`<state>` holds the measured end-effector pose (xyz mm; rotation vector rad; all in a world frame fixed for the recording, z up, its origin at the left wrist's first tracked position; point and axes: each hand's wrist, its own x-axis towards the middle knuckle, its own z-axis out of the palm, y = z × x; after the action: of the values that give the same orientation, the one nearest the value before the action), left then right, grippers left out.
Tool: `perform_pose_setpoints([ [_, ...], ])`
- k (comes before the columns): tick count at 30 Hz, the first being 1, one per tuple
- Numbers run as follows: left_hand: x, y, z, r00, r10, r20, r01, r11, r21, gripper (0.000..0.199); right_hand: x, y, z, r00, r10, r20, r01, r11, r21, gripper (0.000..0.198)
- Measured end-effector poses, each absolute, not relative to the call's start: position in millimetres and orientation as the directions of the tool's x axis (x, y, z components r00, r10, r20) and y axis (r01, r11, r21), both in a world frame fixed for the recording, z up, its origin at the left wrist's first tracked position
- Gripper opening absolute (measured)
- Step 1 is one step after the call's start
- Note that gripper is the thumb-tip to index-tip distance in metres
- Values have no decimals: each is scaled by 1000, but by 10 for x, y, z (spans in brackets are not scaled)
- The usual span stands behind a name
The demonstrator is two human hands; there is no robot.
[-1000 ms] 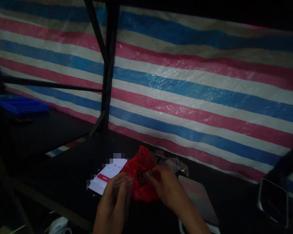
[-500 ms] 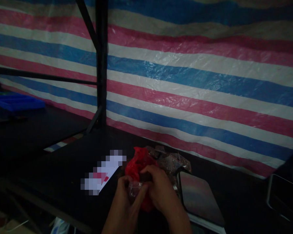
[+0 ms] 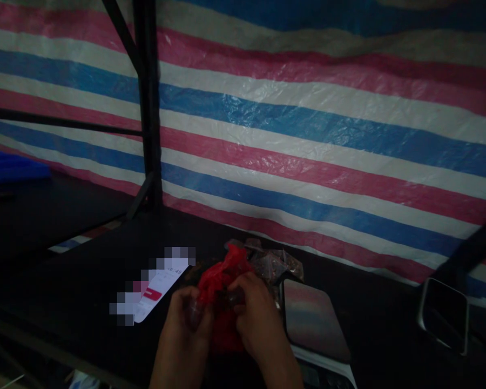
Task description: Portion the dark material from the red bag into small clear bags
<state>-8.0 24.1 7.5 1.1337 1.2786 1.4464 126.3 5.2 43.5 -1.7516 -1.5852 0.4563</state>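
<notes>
A small clear plastic bag (image 3: pixel 194 313) is pinched between the thumb and fingers of my left hand (image 3: pixel 180 337). My right hand (image 3: pixel 261 324) has its fingers curled at the opening of a crumpled red plastic bag (image 3: pixel 235 259), closed round something small and dark (image 3: pixel 237 296) that is too dim to name. The red bag lies between and behind both hands, its lower part in shadow. Just beyond it are several clear zip bags (image 3: pixel 273 263) with brownish contents. A flat digital scale (image 3: pixel 316 321) stands right of my right hand, nothing on its plate.
On the black table (image 3: pixel 154 232) to the left lies a bright, partly blurred-out sheet or screen (image 3: pixel 162 289). A phone-like device (image 3: pixel 445 319) is propped at the right. A black metal post (image 3: pixel 148 108) rises before the striped tarp (image 3: pixel 308 135). A blue tray (image 3: pixel 16 167) sits far left.
My hands have moved apart a little, and the clear bag has gone left with my left hand. The red bag's top has shifted. The whole view has turned slightly right.
</notes>
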Motion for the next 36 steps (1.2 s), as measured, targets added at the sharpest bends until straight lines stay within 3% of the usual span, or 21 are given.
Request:
perform_pose_setpoints([
  [5,-46,235,266,-232,971,-54,-75,37,996,53,1274,47,437,247,949,198,723,-45,-690,52],
  [9,-44,222,304,-272,962,-5,-48,-9,999,52,1285,55,429,321,933,166,722,-128,-680,52],
  [13,-26,261,283,-194,981,11,-55,-22,998,46,1292,60,405,296,939,174,705,-92,-703,51],
  [18,-61,330,257,-49,998,-45,-217,33,976,36,1278,66,383,330,926,182,707,-115,-698,56],
  [22,-91,333,242,-97,993,-66,-317,32,948,35,1265,82,395,348,923,167,724,-151,-674,61],
  [29,-115,346,205,-199,977,77,-71,-93,993,30,1289,65,384,266,935,235,780,-65,-622,66],
  [36,19,410,126,-43,999,4,-289,-16,957,36,1276,76,328,276,933,231,733,-49,-678,61],
])
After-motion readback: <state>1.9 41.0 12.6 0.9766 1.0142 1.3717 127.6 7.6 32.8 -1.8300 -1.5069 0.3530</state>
